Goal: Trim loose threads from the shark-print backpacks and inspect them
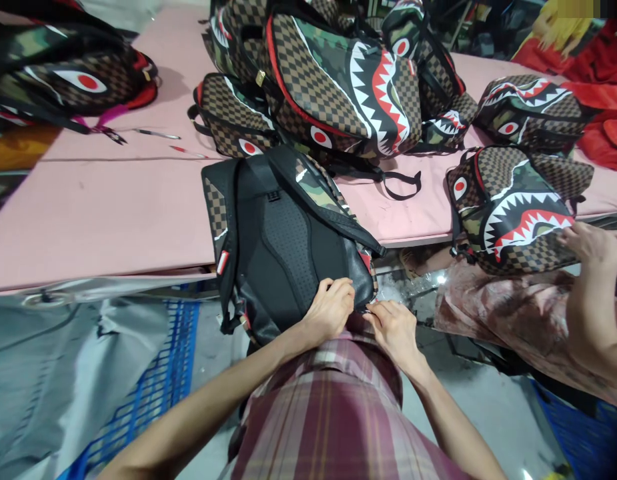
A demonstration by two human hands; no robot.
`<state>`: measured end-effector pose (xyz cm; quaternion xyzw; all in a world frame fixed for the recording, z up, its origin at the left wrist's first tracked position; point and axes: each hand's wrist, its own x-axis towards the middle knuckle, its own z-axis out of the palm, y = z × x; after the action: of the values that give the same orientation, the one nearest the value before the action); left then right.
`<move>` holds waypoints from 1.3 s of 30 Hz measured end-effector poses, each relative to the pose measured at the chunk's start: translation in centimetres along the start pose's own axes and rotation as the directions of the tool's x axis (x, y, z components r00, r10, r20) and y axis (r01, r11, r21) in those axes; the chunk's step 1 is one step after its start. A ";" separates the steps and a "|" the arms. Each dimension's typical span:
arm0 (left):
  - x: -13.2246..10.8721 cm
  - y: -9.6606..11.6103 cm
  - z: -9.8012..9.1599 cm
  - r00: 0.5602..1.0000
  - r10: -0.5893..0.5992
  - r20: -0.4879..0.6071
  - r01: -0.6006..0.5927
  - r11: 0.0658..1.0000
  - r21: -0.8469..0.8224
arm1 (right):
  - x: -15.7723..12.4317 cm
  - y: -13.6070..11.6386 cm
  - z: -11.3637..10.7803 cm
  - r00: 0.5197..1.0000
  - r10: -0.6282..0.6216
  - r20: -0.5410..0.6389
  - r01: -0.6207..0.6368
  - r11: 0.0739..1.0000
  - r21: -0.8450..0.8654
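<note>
A backpack point(288, 247) with a black padded back panel and brown checkered sides leans over the front edge of the table, its straps facing up. My left hand point(333, 308) is closed on its lower edge, fingers curled over the black material. Just to the right, my right hand point(394, 328) pinches the bottom corner of the same backpack between thumb and fingers. What exactly lies between those fingertips is too small to make out. The shoulder strap point(333, 207) runs across the right side of the back panel.
Several shark-mouth backpacks point(333, 80) are piled on the pink table point(113, 213). Pliers point(114, 135) and a pen point(158, 134) lie at the left. A co-worker's hand point(595, 247) touches another backpack point(513, 207) at the right. A blue plastic crate point(153, 373) stands below.
</note>
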<state>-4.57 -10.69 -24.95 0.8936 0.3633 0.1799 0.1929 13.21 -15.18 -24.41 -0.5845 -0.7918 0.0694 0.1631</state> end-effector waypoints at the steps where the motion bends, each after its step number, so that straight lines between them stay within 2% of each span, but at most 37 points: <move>1: -0.1 0.0 0.0 1.000 -0.004 -0.005 0.003 1.000 -0.018 | 0.1 0.0 0.0 1.000 0.001 0.000 -0.001 1.000 0.012; 4: 0.3 -1.2 -0.7 0.999 0.027 0.047 -0.022 0.994 -0.107 | 0.0 0.5 0.1 0.999 0.044 0.004 -0.044 0.987 0.154; 6: 1.6 -2.7 -1.6 0.998 0.019 0.063 -0.010 0.990 -0.144 | -0.2 1.3 0.1 0.983 0.181 0.002 -0.171 0.923 0.346; 7: 2.5 -3.5 -2.1 0.999 -0.045 0.023 0.047 0.991 -0.123 | -0.3 1.9 0.1 0.958 0.286 -0.005 -0.254 0.858 0.447; 8: 3.4 -4.0 -2.7 0.989 -0.138 -0.043 0.135 0.988 -0.077 | -0.4 2.5 0.1 0.917 0.399 -0.012 -0.330 0.776 0.538; 10: 4.8 -4.1 -3.6 0.945 -0.291 -0.150 0.298 0.954 0.024 | -0.3 4.0 0.3 0.801 0.598 -0.020 -0.430 0.599 0.675; 11: 5.1 -3.7 -3.8 0.947 -0.296 -0.125 0.304 0.951 0.053 | 0.0 4.7 0.4 0.747 0.665 -0.014 -0.452 0.523 0.722; 12: 5.2 -3.1 -3.8 0.974 -0.224 -0.016 0.225 0.973 0.044 | 0.3 5.4 0.6 0.702 0.712 -0.002 -0.465 0.461 0.756; 13: 5.0 -2.5 -3.7 0.989 -0.094 0.116 0.098 0.995 -0.025 | 0.8 5.9 0.9 0.669 0.743 0.009 -0.470 0.414 0.779; 14: 4.5 -2.1 -3.5 0.967 0.098 0.236 -0.069 0.989 -0.129 | 1.3 6.3 1.1 0.648 0.762 0.015 -0.472 0.386 0.793; 15: 3.8 -2.1 -3.2 0.944 0.184 0.274 -0.136 0.973 -0.185 | 1.9 6.5 1.4 0.641 0.768 0.013 -0.468 0.377 0.799; 16: 2.8 -2.7 -3.1 0.936 0.225 0.270 -0.168 0.961 -0.219 | 2.5 6.6 1.6 0.646 0.763 0.006 -0.460 0.384 0.801; 17: 1.7 -3.9 -3.1 0.961 0.181 0.209 -0.137 0.969 -0.208 | 3.1 6.6 1.9 0.657 0.753 -0.005 -0.451 0.399 0.799; 18: 0.4 -5.8 -3.4 0.995 0.038 0.095 -0.024 0.988 -0.152 | 3.7 6.5 2.1 0.674 0.738 -0.015 -0.440 0.418 0.794; 19: -1.0 -8.2 -4.0 0.985 -0.156 -0.069 0.150 0.986 -0.079 | 4.3 6.3 2.2 0.696 0.718 -0.023 -0.428 0.441 0.789; 20: -2.5 -10.8 -4.8 0.918 -0.344 -0.197 0.348 0.937 -0.014 | 5.0 6.0 2.3 0.726 0.687 -0.024 -0.416 0.467 0.780; 22: -5.5 -16.1 -7.1 0.776 -0.542 -0.322 0.571 0.821 -0.003 | 6.3 5.1 2.3 0.809 0.587 -0.007 -0.387 0.543 0.745; 23: -6.7 -18.3 -8.4 0.696 -0.612 -0.376 0.649 0.760 -0.034 | 7.1 4.3 2.2 0.860 0.511 0.012 -0.360 0.590 0.723; 24: -7.5 -20.1 -9.7 0.570 -0.681 -0.460 0.734 0.674 -0.087 | 8.1 3.4 2.1 0.910 0.413 0.039 -0.319 0.636 0.702; 25: -7.9 -21.3 -11.0 0.482 -0.706 -0.519 0.771 0.623 -0.130 | 9.3 2.2 2.1 0.953 0.296 0.069 -0.260 0.679 0.687; 26: -7.6 -22.1 -12.1 0.439 -0.699 -0.565 0.775 0.613 -0.156 | 10.7 0.8 2.2 0.982 0.162 0.092 -0.181 0.712 0.678; 27: -6.8 -22.5 -12.9 0.444 -0.667 -0.598 0.751 0.641 -0.158 | 12.4 -0.8 2.4 0.994 0.019 0.111 -0.090 0.731 0.676; 28: -5.5 -22.6 -13.5 0.505 -0.615 -0.606 0.701 0.702 -0.128 | 14.5 -2.5 2.8 0.987 -0.115 0.116 0.008 0.745 0.667; 29: -3.8 -22.5 -13.8 0.584 -0.554 -0.593 0.641 0.763 -0.081 | 16.9 -4.2 3.4 0.965 -0.243 0.100 0.121 0.750 0.650; 30: -1.8 -22.4 -13.9 0.660 -0.504 -0.557 0.592 0.806 -0.029 | 19.5 -5.7 4.0 0.943 -0.323 0.081 0.206 0.759 0.618; 31: 0.1 -22.2 -14.0 0.710 -0.497 -0.499 0.585 0.811 0.024 | 22.2 -6.9 4.7 0.934 -0.355 0.029 0.275 0.772 0.572; 32: 2.0 -22.1 -14.0 0.731 -0.526 -0.435 0.609 0.790 0.067 | 25.0 -7.6 5.4 0.936 -0.352 -0.020 0.314 0.806 0.503; 33: 3.6 -22.1 -14.1 0.738 -0.568 -0.365 0.637 0.765 0.099 | 27.8 -8.0 6.0 0.939 -0.338 -0.059 0.331 0.846 0.417; 35: 5.7 -22.5 -14.8 0.722 -0.644 -0.253 0.684 0.720 0.120 | 32.5 -7.4 6.4 0.936 -0.345 -0.075 0.353 0.904 0.240; 37: 6.8 -23.4 -15.8 0.711 -0.679 -0.181 0.700 0.708 0.096 | 35.6 -5.8 5.9 0.930 -0.368 0.005 0.367 0.927 0.076; 39: 7.3 -24.5 -16.7 0.701 -0.702 -0.128 0.712 0.698 0.071 | 36.9 -4.5 4.9 0.900 -0.416 0.134 0.422 0.906 -0.021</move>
<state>-21.59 14.37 -20.90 0.6857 0.6968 0.1114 0.1787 -2.25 18.82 -21.15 -0.3989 -0.9091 0.0501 0.1094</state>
